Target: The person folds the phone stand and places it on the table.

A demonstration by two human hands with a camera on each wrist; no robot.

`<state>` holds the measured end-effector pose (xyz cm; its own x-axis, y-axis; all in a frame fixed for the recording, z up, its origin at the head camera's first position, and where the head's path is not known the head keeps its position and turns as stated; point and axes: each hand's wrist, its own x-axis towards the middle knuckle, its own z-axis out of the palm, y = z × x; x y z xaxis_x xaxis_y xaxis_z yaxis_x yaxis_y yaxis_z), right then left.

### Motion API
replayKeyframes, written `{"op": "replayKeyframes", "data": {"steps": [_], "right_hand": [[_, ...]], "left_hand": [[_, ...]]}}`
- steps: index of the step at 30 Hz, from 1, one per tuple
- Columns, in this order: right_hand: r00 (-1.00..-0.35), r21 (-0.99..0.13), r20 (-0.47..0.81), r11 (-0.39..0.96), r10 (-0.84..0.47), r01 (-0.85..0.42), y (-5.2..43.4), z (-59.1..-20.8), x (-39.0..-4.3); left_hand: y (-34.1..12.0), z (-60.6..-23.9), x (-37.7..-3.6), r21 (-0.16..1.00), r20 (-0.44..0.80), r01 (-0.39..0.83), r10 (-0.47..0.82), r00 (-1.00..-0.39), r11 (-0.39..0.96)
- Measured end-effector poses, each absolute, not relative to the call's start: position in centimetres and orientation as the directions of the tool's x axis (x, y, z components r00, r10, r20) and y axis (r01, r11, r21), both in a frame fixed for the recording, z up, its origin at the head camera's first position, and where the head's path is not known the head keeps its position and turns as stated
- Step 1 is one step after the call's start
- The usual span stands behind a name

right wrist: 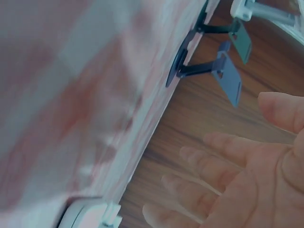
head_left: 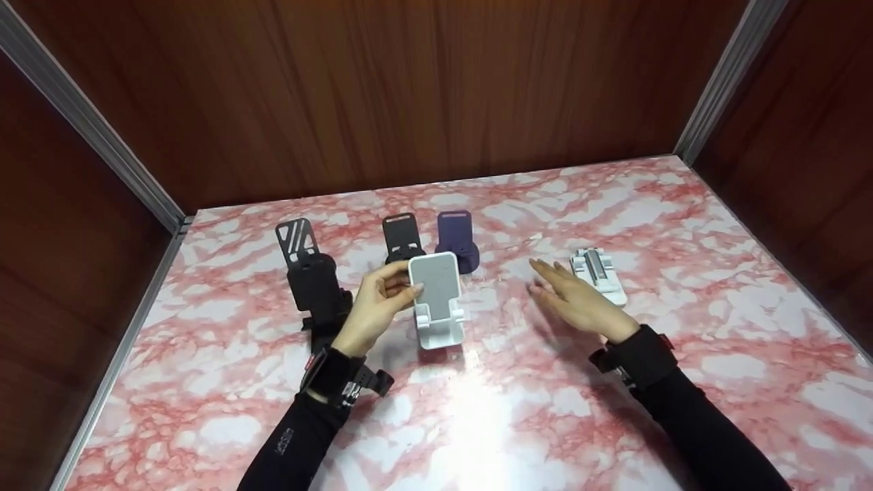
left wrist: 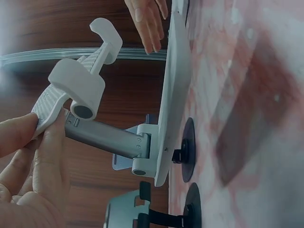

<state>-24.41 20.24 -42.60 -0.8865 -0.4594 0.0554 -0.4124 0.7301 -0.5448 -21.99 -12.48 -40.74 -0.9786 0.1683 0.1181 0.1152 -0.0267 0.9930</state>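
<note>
A white phone stand point(head_left: 438, 300) stands upright at mid-table. My left hand point(head_left: 399, 285) pinches the left edge of its back plate near the top. In the left wrist view the thumb and fingers point(left wrist: 45, 142) grip the ribbed plate of this white stand point(left wrist: 171, 95), which has a silver arm. My right hand point(head_left: 560, 290) hovers flat with straight fingers, holding nothing, just right of the stand. Just behind the right hand a folded white stand point(head_left: 600, 274) lies flat. The right wrist view shows that hand point(right wrist: 223, 180) open, with the folded white stand point(right wrist: 90, 216) below it.
Behind the white stand are a big black stand point(head_left: 310, 273), a smaller black stand point(head_left: 401, 239) and a purple stand point(head_left: 455, 237). Wooden walls point(head_left: 409, 88) close in the pink marble table point(head_left: 518, 409) at the back and both sides.
</note>
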Motion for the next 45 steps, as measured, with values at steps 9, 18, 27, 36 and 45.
{"op": "replayKeyframes", "data": {"steps": [9, 18, 27, 36, 45], "right_hand": [[-0.86, -0.63, -0.028, 0.677, -0.51, -0.381, 18.3, -42.1, -24.0], [-0.801, -0.845, -0.099, 0.475, -0.59, -0.246, 16.5, -42.0, -23.7], [-0.808, -0.994, -0.098, 0.094, -0.581, 0.053, 15.1, -42.4, -23.6], [-0.821, -0.988, -0.125, -0.008, -0.557, 0.156, 14.4, -42.2, -23.4], [-0.821, -0.974, -0.128, -0.087, -0.557, 0.211, 14.5, -42.3, -23.2]], "left_hand": [[-10.9, -39.2, -22.4, 0.986, 0.164, 0.157, 0.181, -0.97, -0.051], [-9.3, -37.7, -22.8, 0.977, 0.212, 0.205, 0.195, -0.958, -0.057], [-8.0, -36.8, -22.9, 0.969, 0.245, 0.23, 0.205, -0.948, -0.092], [-7.6, -36.6, -23.4, 0.967, 0.253, 0.243, 0.162, -0.954, -0.079], [-7.8, -36.9, -23.4, 0.955, 0.296, 0.294, 0.193, -0.935, -0.042]]}}
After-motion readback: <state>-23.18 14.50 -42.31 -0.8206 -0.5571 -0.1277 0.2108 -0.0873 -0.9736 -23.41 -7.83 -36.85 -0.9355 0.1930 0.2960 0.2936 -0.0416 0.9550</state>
